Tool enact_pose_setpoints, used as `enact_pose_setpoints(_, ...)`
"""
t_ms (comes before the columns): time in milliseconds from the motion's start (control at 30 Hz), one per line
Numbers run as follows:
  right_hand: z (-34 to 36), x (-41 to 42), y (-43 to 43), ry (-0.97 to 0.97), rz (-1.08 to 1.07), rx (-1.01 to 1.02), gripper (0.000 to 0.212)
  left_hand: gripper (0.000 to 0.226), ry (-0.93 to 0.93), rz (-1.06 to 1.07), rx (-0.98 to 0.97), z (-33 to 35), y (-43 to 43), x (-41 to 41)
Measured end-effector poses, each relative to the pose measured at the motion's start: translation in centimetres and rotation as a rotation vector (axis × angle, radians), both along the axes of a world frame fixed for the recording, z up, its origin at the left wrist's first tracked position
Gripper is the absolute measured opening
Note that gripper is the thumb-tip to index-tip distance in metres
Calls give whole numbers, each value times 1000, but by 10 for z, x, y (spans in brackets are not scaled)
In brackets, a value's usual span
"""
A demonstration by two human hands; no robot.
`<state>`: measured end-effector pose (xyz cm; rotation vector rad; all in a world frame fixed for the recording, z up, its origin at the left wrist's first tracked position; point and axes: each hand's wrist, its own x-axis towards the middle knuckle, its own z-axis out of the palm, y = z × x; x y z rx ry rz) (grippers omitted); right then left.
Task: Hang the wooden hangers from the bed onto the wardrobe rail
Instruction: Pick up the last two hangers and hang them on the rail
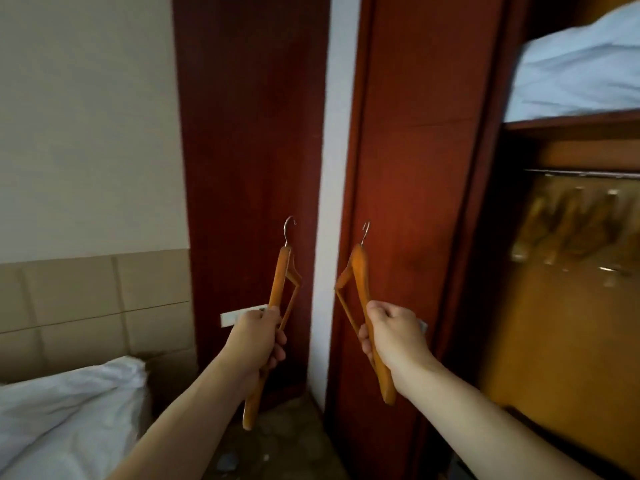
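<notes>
Filling the right half of the view, the red-brown wardrobe [412,188] stands open on its far right side, with a folded pale-blue quilt [581,64] lying on its upper shelf [571,121]. Below that shelf runs the metal wardrobe rail [585,173], and several wooden hangers [568,226] already hang from it, blurred in the dim interior. At the near left, the corner of the bed [65,410] shows under white bedding. Between bed and wardrobe rises a dark red panel [249,133] beside a white strip of wall [334,133]. Both bare forearms reach forward in the middle of the scene. The left hand [258,336] has its fingers curled tight round one arm of a wooden hanger [278,292], held upright with its metal hook pointing up in front of the red panel. The right hand [393,332] is likewise closed in a fist round one arm of a second wooden hanger [360,285], also upright, hook up, in front of the wardrobe's left side. The two held hangers stand near each other but apart, well left of the rail.
</notes>
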<state>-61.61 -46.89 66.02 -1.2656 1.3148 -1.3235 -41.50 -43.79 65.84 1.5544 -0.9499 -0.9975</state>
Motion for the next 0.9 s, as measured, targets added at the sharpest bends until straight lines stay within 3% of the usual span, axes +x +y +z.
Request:
enact_pose_setpoints(467, 35, -251, 83, 11, -349, -9, 30, 29, 145, -434, -84, 32, -8, -267)
enact_pose_setpoints(900, 45, -349, 112, -1, -631, -4, 29, 33, 106, -734, -71, 54, -13, -419)
